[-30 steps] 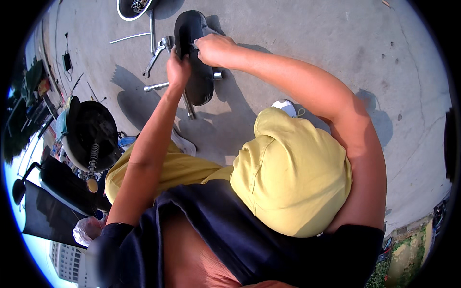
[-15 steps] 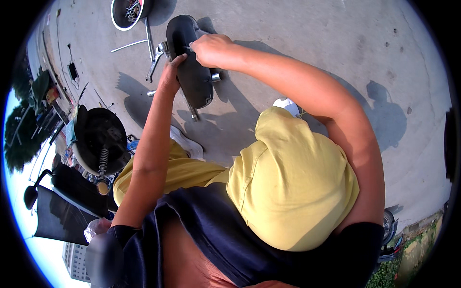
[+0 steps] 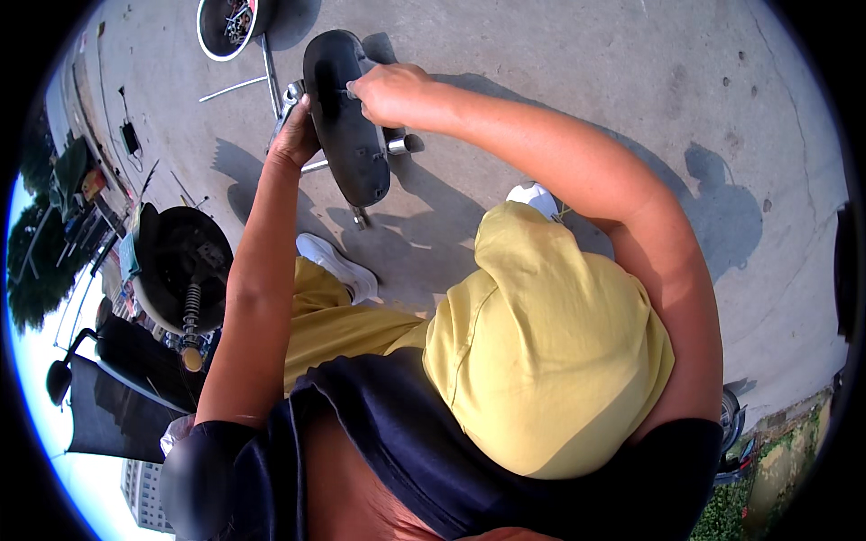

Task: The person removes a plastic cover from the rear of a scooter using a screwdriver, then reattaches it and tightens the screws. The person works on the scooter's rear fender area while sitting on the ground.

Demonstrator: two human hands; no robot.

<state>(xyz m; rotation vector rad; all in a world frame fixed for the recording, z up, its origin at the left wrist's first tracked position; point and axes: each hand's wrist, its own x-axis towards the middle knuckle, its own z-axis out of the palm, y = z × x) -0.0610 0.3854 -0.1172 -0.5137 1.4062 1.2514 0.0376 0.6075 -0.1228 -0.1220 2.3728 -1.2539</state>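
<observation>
A long black moulded part (image 3: 352, 162) with a hollow, fender-like shape is held over the concrete floor. My left hand (image 3: 293, 135) grips its left edge, thumb uppermost. The curled fingers of my right hand (image 3: 383, 95) pinch something small at the part's upper right, hidden by the fingertips. Behind and under the part lie silver socket wrenches (image 3: 401, 144) and a spanner (image 3: 281, 117), partly covered by it and by my left hand. A long T-shaped metal bar (image 3: 269, 72) rests beside them.
A metal-rimmed bowl of bolts (image 3: 225, 54) stands at the top. On the left are a black scooter body with a spring shock (image 3: 191, 311), a seat (image 3: 135, 347) and clutter. My white shoes (image 3: 329, 257) are on the floor. A parked wheel (image 3: 731, 419) shows at lower right.
The black part and both hands have shifted left in the picture. My left fingers and thumb have changed their hold along the edge. The right fingers stay pinched at the part.
</observation>
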